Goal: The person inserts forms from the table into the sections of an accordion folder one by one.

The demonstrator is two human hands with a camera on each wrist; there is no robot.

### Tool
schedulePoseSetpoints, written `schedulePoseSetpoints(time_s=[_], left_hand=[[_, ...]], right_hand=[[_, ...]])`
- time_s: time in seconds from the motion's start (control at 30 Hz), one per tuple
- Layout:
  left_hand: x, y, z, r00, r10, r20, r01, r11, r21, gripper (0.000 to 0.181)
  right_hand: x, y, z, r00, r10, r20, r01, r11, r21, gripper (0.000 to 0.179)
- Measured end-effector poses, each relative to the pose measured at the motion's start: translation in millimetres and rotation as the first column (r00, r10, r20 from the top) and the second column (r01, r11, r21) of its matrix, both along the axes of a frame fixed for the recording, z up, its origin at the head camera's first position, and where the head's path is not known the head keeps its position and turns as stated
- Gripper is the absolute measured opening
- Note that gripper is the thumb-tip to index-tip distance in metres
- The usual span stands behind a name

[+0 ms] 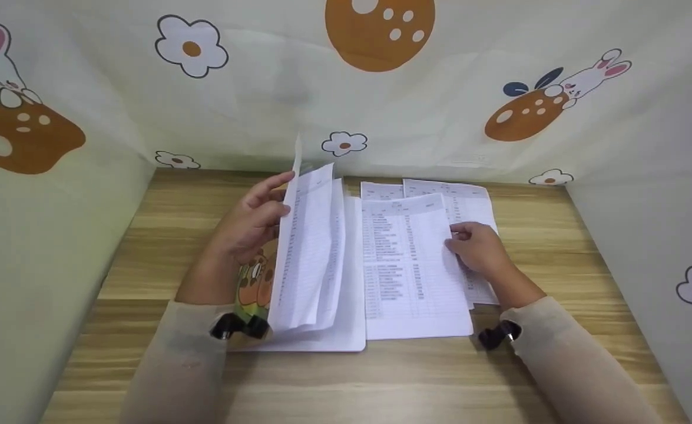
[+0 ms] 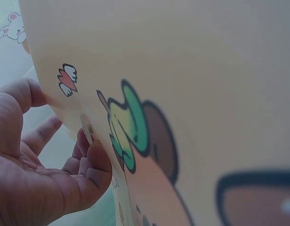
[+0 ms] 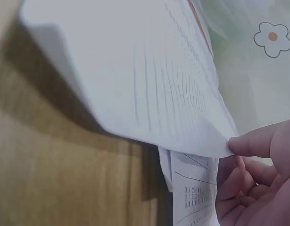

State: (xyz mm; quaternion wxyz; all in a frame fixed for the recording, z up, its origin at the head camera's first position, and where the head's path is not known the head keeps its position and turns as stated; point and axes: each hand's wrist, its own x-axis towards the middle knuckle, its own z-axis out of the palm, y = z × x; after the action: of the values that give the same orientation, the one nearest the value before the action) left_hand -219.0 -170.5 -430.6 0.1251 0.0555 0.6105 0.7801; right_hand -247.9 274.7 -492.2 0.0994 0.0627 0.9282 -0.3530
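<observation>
- Sorting, seemingly: 1 sheet is pinched between fingers of the right hand.
- Booklet is finger-clamped by the left hand — careful alignment seems needed.

I get an evenly lit head view, print on the sheet blurred. My left wrist view is dim; the right shows shadow at left.

A screened-off work nook (home or office, I can't tell): wood-grain tabletop walled by sheeting printed with rabbits and flowers.
</observation>
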Motion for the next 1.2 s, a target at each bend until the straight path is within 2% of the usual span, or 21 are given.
schedulePoseSetpoints(time_s=[0.17, 0.37, 0.7, 0.9, 1.1, 1.2], left_hand=[[0.3, 0.3, 0.0, 1.000, 0.005, 0.000, -0.005, 1.000, 0.011, 0.066], [0.5, 0.2, 1.8, 1.000, 0.010, 0.006, -0.010, 1.000, 0.026, 0.067], [0.0, -4.1, 2.2, 1.000, 0.018, -0.003, -0.018, 0.998, 0.052, 0.066], [-0.1, -4.5, 2.3, 0.999, 0.039, 0.001, -0.038, 0.995, 0.092, 0.066], [0.8, -3.5, 3.2, 0.998, 0.054, 0.013, -0.055, 0.988, 0.143, 0.067], [1.1, -2.9, 3.4, 0.998, 0.065, 0.009, -0.066, 0.983, 0.169, 0.066]], right_hand=[[1.3, 4, 1.7, 1.000, -0.012, -0.023, 0.011, 0.997, -0.073, 0.039], [2.9, 11, 4.1, 0.999, -0.043, 0.029, 0.048, 0.981, -0.190, 0.040], [5.6, 25, 21.8, 0.994, -0.080, 0.078, 0.099, 0.953, -0.285, 0.043], [7.2, 36, 34.3, 0.988, -0.092, 0.120, 0.135, 0.895, -0.426, 0.046], [9.2, 46, 45.6, 0.984, -0.096, 0.149, 0.164, 0.811, -0.562, 0.031], [10.5, 50, 53.1, 0.983, -0.091, 0.160, 0.171, 0.771, -0.613, 0.031]])
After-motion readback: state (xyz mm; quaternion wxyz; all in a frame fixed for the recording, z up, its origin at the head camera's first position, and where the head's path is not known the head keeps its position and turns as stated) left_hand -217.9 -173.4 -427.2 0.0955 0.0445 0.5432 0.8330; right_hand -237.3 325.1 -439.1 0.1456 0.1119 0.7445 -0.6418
